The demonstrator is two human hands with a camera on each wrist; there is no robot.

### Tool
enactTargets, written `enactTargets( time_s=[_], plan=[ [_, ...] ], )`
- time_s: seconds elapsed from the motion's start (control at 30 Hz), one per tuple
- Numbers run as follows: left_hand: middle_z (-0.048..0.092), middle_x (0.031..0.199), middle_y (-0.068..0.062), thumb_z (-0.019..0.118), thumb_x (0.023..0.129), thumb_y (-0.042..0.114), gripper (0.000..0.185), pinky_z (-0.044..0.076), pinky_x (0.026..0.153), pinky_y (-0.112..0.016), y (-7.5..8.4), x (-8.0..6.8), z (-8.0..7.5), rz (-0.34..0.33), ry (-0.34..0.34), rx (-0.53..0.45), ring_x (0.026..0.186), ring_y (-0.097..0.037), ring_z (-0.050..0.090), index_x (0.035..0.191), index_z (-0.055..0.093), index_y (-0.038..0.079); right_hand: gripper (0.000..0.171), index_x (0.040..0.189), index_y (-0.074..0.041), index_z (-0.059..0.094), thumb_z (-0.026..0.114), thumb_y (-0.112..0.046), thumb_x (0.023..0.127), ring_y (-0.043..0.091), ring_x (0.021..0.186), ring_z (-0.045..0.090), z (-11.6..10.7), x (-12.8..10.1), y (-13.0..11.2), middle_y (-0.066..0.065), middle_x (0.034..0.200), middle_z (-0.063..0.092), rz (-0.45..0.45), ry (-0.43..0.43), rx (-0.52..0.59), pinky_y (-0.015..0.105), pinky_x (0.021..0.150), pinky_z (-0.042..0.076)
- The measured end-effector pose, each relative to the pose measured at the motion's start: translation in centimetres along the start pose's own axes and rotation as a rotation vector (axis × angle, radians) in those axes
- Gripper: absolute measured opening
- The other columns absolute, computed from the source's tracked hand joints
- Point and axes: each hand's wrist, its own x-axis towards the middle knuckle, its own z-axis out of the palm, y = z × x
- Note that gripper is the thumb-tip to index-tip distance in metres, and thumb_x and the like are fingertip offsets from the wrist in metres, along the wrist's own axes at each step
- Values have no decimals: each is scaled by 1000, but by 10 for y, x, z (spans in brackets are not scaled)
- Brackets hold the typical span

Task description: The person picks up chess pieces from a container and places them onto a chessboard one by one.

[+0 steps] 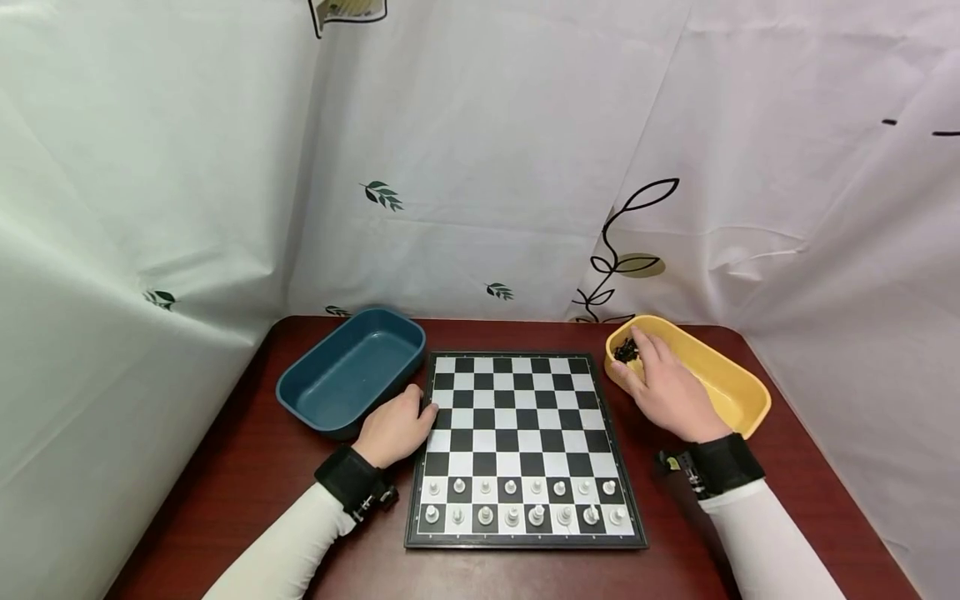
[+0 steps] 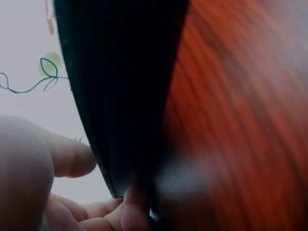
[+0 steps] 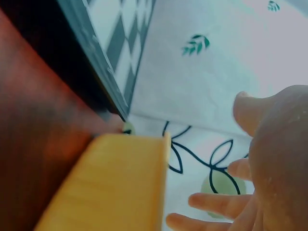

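Note:
A chessboard point(image 1: 517, 417) lies on the table with white chess pieces point(image 1: 536, 515) standing on its two nearest rows. My left hand point(image 1: 396, 427) holds the board's left edge, thumb point(image 2: 74, 156) at the top and fingers point(image 2: 134, 211) against the side. Over the yellow tray point(image 1: 738, 379) reaches my right hand point(image 1: 671, 396), its fingers spread and relaxed in the right wrist view. Below its fingertips, black chess pieces point(image 1: 625, 351) are heaped in the tray's far left end. Nothing shows in that hand's grasp.
A dark blue tray point(image 1: 348, 375) stands left of the board, close behind my left hand. The dark red wooden table point(image 1: 517, 575) ends at a white patterned cloth point(image 1: 480, 167) at the back and sides.

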Motion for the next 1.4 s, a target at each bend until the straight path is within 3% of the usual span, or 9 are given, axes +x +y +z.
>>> enactTargets(
  time_s=[0.2, 0.33, 0.6, 1.07, 1.4],
  plan=[
    [70, 96, -9, 64, 111, 29, 25, 55, 72, -46, -4, 3, 0, 1, -14, -7, 78, -23, 67, 121, 67, 6, 80, 173, 4, 22, 53, -44, 118, 62, 151, 39, -8, 17, 8, 42, 168, 31, 76, -67, 17, 77, 113, 38],
    [71, 100, -9, 64, 111, 29, 24, 55, 75, -47, -4, 3, 0, -4, -24, -19, 82, -23, 68, 120, 68, 8, 78, 171, 8, 26, 53, -43, 118, 63, 150, 38, -13, 28, 15, 44, 166, 32, 101, -91, 20, 77, 116, 35],
    [67, 93, -4, 61, 113, 28, 19, 52, 72, -43, -5, 2, 0, 16, -57, -50, 76, -18, 62, 115, 68, 11, 78, 169, 10, 25, 59, -34, 114, 66, 145, 41, -16, 34, 29, 47, 163, 29, 187, -134, -16, 77, 114, 37],
    [63, 87, -3, 61, 112, 27, 15, 50, 68, -42, -5, 3, -4, 23, -51, -44, 72, -18, 59, 108, 66, 13, 75, 166, 9, 32, 67, -26, 110, 68, 138, 47, -6, 40, 39, 50, 157, 36, 179, -246, -96, 77, 111, 41],
    [62, 85, -3, 62, 112, 27, 15, 50, 67, -42, -6, 5, -4, 29, -49, -46, 72, -18, 59, 106, 65, 13, 74, 165, 11, 34, 65, -28, 111, 67, 145, 41, 2, 42, 44, 48, 159, 37, 172, -302, -120, 77, 114, 38]
  ],
)
